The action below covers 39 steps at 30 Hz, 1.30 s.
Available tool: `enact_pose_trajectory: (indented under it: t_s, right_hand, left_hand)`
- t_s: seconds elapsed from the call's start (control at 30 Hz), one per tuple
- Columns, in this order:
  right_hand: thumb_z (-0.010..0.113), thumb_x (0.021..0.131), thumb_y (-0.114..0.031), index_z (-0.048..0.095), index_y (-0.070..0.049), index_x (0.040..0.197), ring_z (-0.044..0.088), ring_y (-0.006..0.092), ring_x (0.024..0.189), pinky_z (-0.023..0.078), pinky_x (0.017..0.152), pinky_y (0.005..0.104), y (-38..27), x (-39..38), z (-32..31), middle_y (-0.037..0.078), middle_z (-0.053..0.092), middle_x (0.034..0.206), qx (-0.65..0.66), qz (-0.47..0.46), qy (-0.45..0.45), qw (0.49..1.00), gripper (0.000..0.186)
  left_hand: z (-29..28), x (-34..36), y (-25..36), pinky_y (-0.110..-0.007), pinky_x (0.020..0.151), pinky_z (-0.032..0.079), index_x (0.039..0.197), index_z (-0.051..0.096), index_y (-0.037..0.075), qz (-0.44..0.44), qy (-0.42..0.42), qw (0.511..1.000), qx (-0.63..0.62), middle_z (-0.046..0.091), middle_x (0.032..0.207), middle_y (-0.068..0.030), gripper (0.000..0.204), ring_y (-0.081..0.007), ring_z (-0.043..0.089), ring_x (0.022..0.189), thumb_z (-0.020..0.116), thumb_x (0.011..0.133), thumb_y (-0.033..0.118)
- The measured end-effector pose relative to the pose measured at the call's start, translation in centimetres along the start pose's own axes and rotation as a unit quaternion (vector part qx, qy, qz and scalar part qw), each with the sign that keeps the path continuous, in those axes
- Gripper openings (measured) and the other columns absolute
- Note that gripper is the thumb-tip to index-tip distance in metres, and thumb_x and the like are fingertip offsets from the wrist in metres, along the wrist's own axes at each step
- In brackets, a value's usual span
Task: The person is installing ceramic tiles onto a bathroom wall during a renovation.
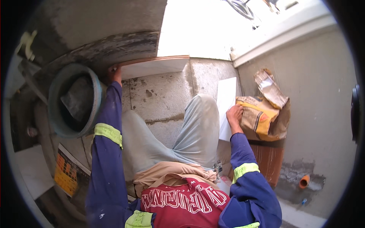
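Tile [226, 108] lies under right hand [234, 114].

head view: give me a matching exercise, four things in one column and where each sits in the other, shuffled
Things:
1. round bucket
2. crumpled yellow-brown sack
3. orange pipe end
4. white tile

Places:
A. under the left hand, straight ahead
B. low in the right wall
C. on the person's left
D. beside the right hand, against the right wall

Pairs: 1-C, 2-D, 3-B, 4-A
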State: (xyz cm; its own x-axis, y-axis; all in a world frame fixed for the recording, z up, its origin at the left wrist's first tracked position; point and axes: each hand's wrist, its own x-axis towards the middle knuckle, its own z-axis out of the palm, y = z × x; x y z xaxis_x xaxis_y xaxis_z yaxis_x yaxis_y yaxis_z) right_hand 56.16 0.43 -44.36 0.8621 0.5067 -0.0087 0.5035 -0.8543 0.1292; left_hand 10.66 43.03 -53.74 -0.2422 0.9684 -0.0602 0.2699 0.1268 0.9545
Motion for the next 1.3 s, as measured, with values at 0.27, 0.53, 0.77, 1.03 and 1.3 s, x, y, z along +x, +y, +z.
enact_pose_trajectory:
  t_s: [0.27, 0.53, 0.77, 1.03, 1.3]
  right_hand:
    - [0.055, 0.070, -0.004, 0.065, -0.003, 0.103, 0.066, 0.0380, 0.096, 0.051, 0.085, 0.0436, -1.2, 1.8, -0.5, 0.025, 0.068, 0.095, 0.240, -0.079, -0.017, 0.967, 0.034]
    - [0.064, 0.072, -0.005, 0.067, -0.004, 0.097, 0.068, 0.0345, 0.081, 0.051, 0.075, 0.0405, -11.7, 2.6, -11.5, 0.021, 0.066, 0.084, 0.182, -0.378, -0.144, 0.896, 0.024]
    - [0.061, 0.076, -0.007, 0.067, -0.013, 0.104, 0.067, 0.0352, 0.079, 0.052, 0.067, 0.0470, -24.1, 2.1, -11.1, 0.016, 0.068, 0.082, 0.063, -0.550, -0.061, 0.831, 0.030]
    - [0.062, 0.077, -0.008, 0.065, -0.017, 0.116, 0.068, 0.0330, 0.080, 0.053, 0.068, 0.0447, -33.7, -0.4, -8.5, 0.014, 0.070, 0.086, 0.044, -0.582, -0.040, 0.811, 0.041]
    - [0.059, 0.079, -0.011, 0.064, -0.013, 0.109, 0.068, 0.0359, 0.078, 0.053, 0.064, 0.0466, -37.6, -2.3, -5.6, 0.018, 0.068, 0.080, 0.060, -0.584, -0.040, 0.809, 0.031]
  left_hand:
    - [2.1, -0.9, 0.9, -0.033, 0.084, 0.047, 0.103, 0.064, 0.004, -0.034, 0.041, 0.998, -0.041, 0.064, 0.098, -0.0101, 0.046, -0.0218, 0.060, 0.091, 0.077, 0.077, 0.040]
    - [1.5, 1.1, -3.2, -0.034, 0.085, 0.047, 0.101, 0.064, 0.003, -0.008, 0.041, 0.983, -0.178, 0.064, 0.101, -0.0100, 0.041, -0.0193, 0.059, 0.095, 0.079, 0.076, 0.031]
    - [2.2, -1.2, 0.2, -0.031, 0.081, 0.047, 0.107, 0.065, 0.005, -0.022, 0.022, 0.979, -0.201, 0.065, 0.099, -0.0046, 0.043, -0.0146, 0.059, 0.090, 0.075, 0.082, 0.038]
    - [-0.3, -0.2, -0.1, -0.031, 0.087, 0.045, 0.112, 0.069, 0.005, -0.048, -0.087, 0.976, -0.192, 0.067, 0.108, -0.0035, 0.038, -0.0128, 0.059, 0.098, 0.074, 0.084, 0.029]
    - [-1.7, -1.4, 1.2, -0.034, 0.088, 0.045, 0.111, 0.070, 0.006, -0.077, -0.078, 0.975, -0.192, 0.068, 0.109, -0.0060, 0.037, -0.0169, 0.060, 0.101, 0.073, 0.083, 0.030]
